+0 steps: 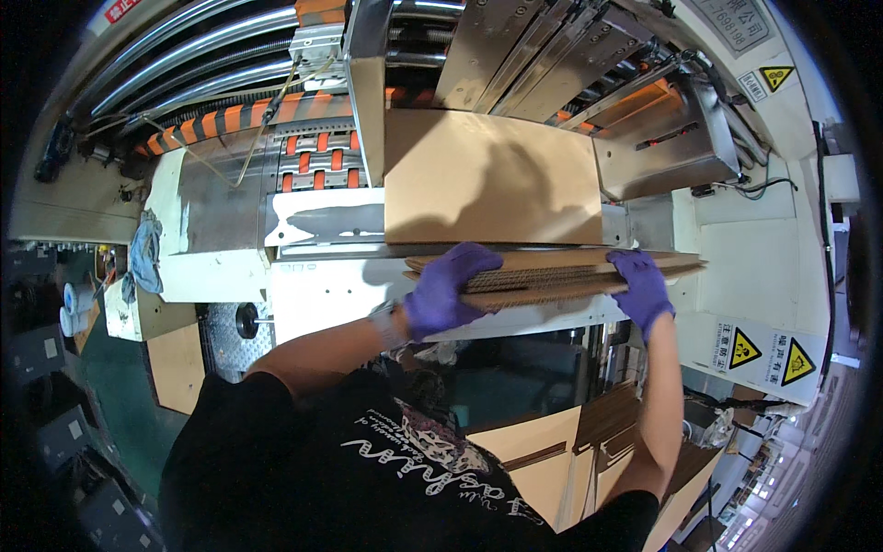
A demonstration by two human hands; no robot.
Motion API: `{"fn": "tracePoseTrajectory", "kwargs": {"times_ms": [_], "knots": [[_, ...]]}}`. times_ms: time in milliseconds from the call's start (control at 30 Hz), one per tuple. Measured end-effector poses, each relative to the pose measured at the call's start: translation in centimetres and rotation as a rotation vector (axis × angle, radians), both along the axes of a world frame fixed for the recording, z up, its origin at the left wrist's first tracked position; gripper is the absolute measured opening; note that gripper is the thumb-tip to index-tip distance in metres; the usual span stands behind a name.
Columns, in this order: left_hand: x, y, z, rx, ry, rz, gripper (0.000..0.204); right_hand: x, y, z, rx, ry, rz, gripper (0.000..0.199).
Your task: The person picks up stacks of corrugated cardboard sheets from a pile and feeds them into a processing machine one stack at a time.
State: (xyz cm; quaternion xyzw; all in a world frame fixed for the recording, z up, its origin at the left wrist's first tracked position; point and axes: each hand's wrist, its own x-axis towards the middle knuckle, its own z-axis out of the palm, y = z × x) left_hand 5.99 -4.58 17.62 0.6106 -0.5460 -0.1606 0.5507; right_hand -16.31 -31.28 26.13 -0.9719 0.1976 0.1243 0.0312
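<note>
- A large cream and steel feeding machine (221, 212) fills the far half of the scene; its feed deck with orange belt segments (317, 156) is seen at far left of centre, and slanted metal guide rails (543, 55) rise at the far right.
- A flat brown cardboard sheet (492, 175) lies on the deck between an upright metal side plate (368, 92) on the left and a metal housing (667, 152) on the right.
- A stack of corrugated cardboard sheets (552, 276) is held level at the near edge of the deck, just in front of the flat sheet. It is judged stiff along the flutes yet light sheet by sheet, fairly heavy as a bundle, and prone to sliding apart or being crushed at the edges; support from beneath at both ends is judged the safest hold.
- The left hand (446, 290), in a purple glove, is curled over the left end of the stack, fingers on top; the thumb is hidden beneath.
- The right hand (639, 290), also gloved in purple, is closed around the stack's right end, fingers spread across the top sheet.
- The way inward is narrowed by the side plate and the housing, and the flat sheet already occupies the deck.
- Yellow triangular warning labels (768, 354) are fixed on the near right panel.
- A blue rag (144, 253) is draped at the far left edge of the machine.
</note>
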Motion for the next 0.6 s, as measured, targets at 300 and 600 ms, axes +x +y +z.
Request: {"fn": "tracePoseTrajectory", "kwargs": {"times_ms": [300,600], "knots": [[2.5,13.2,0.8,0.156,0.063,-0.125,0.062,1.1,13.3,3.5,-0.038,0.025,0.112,0.054],[-2.2,12.8,-12.6,0.251,0.283,-0.046,0.103,-2.6,15.8,-5.5,-0.012,-0.163,-0.058,0.08]]}}
